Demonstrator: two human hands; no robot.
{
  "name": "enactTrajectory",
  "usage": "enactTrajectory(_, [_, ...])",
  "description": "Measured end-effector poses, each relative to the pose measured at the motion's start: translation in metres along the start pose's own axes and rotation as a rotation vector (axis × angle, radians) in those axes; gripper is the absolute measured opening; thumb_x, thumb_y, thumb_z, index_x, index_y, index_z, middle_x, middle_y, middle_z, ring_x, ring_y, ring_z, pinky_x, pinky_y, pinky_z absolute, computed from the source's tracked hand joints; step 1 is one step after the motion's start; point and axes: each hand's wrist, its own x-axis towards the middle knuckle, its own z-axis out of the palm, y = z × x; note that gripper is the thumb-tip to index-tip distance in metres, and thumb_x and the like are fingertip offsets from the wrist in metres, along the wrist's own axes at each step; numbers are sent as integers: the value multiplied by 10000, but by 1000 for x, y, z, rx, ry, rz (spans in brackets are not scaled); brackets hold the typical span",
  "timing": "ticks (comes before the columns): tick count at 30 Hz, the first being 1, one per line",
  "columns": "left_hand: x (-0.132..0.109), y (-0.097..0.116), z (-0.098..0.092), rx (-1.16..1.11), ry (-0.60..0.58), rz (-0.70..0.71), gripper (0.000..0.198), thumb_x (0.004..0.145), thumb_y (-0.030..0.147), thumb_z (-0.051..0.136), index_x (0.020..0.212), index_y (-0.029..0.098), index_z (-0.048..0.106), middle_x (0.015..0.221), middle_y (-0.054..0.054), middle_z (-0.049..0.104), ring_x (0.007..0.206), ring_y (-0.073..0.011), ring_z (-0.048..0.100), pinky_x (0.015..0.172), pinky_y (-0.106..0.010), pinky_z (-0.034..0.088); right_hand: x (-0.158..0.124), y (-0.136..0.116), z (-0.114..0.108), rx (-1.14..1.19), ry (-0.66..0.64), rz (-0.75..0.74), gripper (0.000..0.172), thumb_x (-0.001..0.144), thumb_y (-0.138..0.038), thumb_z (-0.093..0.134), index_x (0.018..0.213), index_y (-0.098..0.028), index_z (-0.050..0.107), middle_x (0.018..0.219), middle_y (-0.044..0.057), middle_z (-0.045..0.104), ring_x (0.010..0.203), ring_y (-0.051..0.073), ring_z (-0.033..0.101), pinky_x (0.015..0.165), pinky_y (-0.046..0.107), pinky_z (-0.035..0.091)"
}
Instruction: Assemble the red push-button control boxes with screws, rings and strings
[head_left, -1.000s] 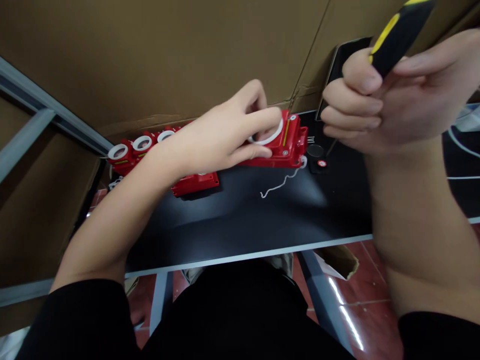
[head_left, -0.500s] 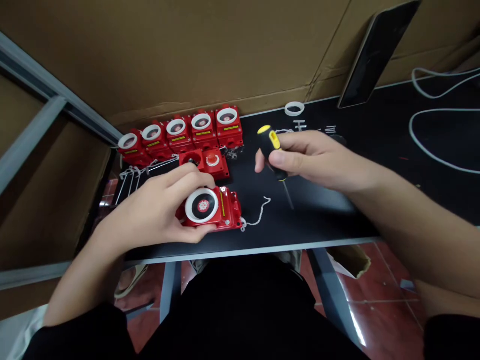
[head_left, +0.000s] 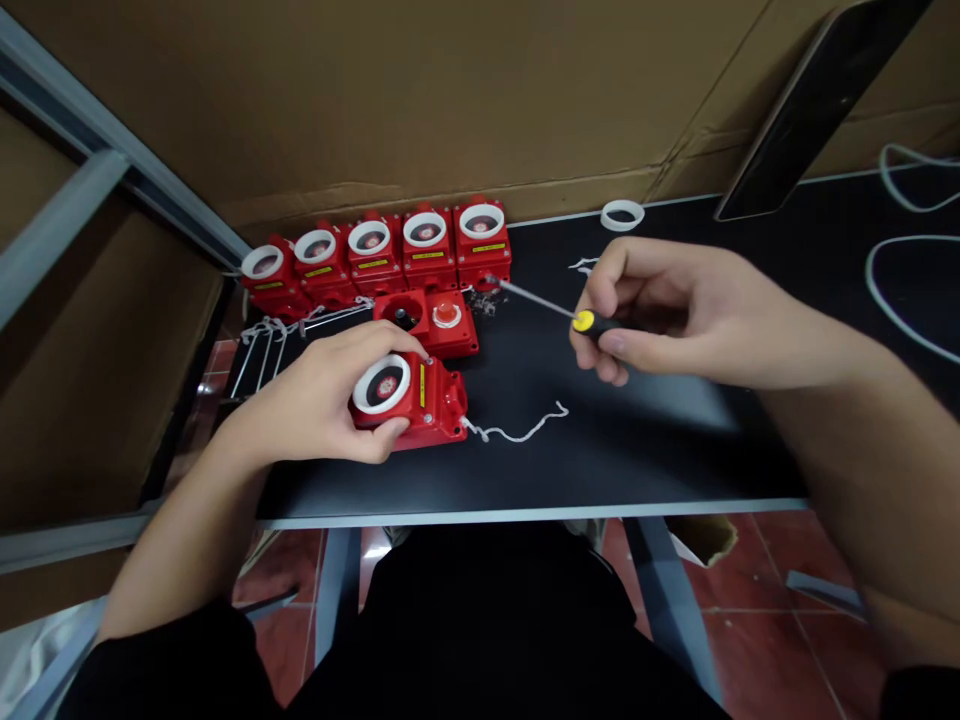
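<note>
My left hand (head_left: 330,395) is closed round a red alarm box (head_left: 439,410) near the table's front edge. That box has a white ring about a dark disc, a yellow label and a white cord (head_left: 517,438) trailing off to the right. My right hand (head_left: 667,310) grips a screwdriver (head_left: 596,325) by its black and yellow handle. Its shaft points left, toward the back row, apart from the box under my left hand. Behind that box lies an opened red housing (head_left: 401,312) beside a red part with a white ring round a red knob (head_left: 446,312).
Several finished-looking red alarm boxes (head_left: 427,255) stand in a row along the cardboard wall (head_left: 450,100). Small screws (head_left: 486,303) lie before them. A loose white ring (head_left: 622,215) and a leaning dark panel (head_left: 817,110) are at the back right. Metal rods (head_left: 259,360) lie at left.
The screwdriver has turned over in my right hand: its shaft pointed down before and now points left. The held box has shifted slightly left and tilted. The camera view has also moved.
</note>
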Motion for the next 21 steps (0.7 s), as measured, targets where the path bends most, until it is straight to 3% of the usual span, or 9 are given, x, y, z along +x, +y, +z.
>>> enactTrajectory(4, [-4,-6,3,27,86,-22,531,943,401,686,1467,313,689,1411,-87,871,1231,-331,876,1106,-474,730,4,6,18,-117,-60,-3,262,970,-325,874,1081,-253,648,869,-23,733,734,153,633,697,297,499])
enactTrajectory(8, [-5,-3,8,23,194,17,562,946,427,742,1495,347,652,1437,-90,850,1229,-385,861,1083,-604,736,6,21,51,-67,-181,41,437,984,-482,975,1265,-228,756,831,-66,704,688,122,572,682,267,458])
enactTrajectory(12, [-6,5,11,90,226,-46,513,997,475,733,1482,339,634,1466,-97,835,1300,-372,845,1135,-580,716,6,33,73,-35,-220,-88,202,1092,-396,891,1073,-210,816,864,-30,795,711,111,627,687,258,450])
enactTrajectory(15, [-6,9,13,120,229,-62,511,998,496,734,1469,330,625,1470,-93,830,1328,-370,838,1132,-549,713,4,37,76,-49,-236,-164,198,1114,-351,864,984,-213,805,799,-38,770,662,105,605,667,260,448])
enactTrajectory(19, [-7,10,14,83,236,-71,517,1003,494,743,1473,347,587,1482,-89,811,1351,-370,824,1149,-568,722,0,39,74,-210,-282,-252,137,1152,-284,791,1040,-212,824,911,13,844,671,115,626,676,271,469])
enactTrajectory(21, [-8,10,14,65,229,-48,513,1016,472,744,1487,371,567,1475,-79,806,1371,-360,813,1192,-581,714,0,39,71,-275,-260,-276,147,1173,-330,796,1091,-211,825,937,26,847,664,120,624,669,274,467])
